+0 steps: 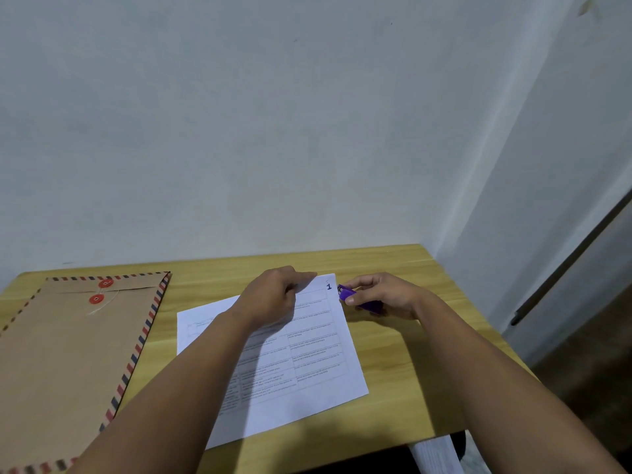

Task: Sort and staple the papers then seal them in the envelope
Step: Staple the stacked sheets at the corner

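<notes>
1. Currently on the staple step: papers (301, 364) lie flat mid-table (403, 364), top sheet marked "1" at its far right corner.
2. Left hand (273, 295) rests on the papers' far edge, fingers curled, pinning the stack; whether it pinches the sheets I cannot tell.
3. Right hand (383, 295) grips the purple stapler (355, 299), its nose just beside the papers' numbered corner.
4. Envelope (75, 343) lies left of the papers, flap shut, string loose.
5. Next, probably: slide the stapler's mouth over that corner, keep the edges square, squeeze.
</notes>
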Available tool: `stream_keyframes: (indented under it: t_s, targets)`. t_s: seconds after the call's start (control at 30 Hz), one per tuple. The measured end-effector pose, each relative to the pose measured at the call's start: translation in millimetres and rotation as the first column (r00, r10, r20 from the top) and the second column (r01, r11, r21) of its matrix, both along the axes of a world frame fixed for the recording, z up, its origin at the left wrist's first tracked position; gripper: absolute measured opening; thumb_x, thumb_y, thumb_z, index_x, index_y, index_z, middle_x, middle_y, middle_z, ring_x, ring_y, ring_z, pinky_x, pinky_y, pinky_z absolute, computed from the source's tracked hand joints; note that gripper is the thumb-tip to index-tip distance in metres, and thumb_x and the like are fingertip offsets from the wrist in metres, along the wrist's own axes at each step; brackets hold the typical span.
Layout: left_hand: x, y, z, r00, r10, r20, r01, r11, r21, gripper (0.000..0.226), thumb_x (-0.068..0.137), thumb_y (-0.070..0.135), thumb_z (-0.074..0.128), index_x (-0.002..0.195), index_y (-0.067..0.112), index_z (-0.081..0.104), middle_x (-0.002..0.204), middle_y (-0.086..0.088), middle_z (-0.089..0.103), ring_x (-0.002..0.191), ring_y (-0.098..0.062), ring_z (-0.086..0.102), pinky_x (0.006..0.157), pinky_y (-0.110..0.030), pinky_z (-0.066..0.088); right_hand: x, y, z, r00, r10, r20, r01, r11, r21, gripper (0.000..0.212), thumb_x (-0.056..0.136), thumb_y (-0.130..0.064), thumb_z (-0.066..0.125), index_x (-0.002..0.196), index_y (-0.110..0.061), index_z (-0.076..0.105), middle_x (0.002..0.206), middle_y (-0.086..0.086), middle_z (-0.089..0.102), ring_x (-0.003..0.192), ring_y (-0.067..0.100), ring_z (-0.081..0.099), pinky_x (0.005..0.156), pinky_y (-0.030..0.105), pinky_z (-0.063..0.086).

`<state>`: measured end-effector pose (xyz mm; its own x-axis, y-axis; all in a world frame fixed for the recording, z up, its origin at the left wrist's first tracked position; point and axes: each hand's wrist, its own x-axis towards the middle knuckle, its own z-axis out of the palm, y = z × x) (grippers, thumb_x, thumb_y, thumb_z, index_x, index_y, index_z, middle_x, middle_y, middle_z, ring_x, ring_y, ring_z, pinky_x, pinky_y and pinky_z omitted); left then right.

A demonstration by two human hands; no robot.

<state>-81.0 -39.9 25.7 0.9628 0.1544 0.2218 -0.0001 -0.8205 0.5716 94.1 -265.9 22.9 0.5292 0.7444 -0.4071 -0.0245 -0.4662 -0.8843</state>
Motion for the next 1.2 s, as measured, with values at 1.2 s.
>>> stream_keyframes:
  t_s: [1.2]
  targets:
    - [6,-17,10,0.998,-0.046,-0.033,0.049,0.99,0.129,0.063,0.089,0.0,0.042,0.136,0.036,0.065,0.091,0.002,0.058,0.085,-0.02,0.054,0.073,-0.037,0.052,-1,3,13,0.997,-0.074,-0.036,0.076,0.995,0.06,0.051,0.063,-0.022,0.098,0.109,-0.018,0.078,0.103,0.008,0.079,0.09,0.019,0.068,0.072,0.03,0.051]
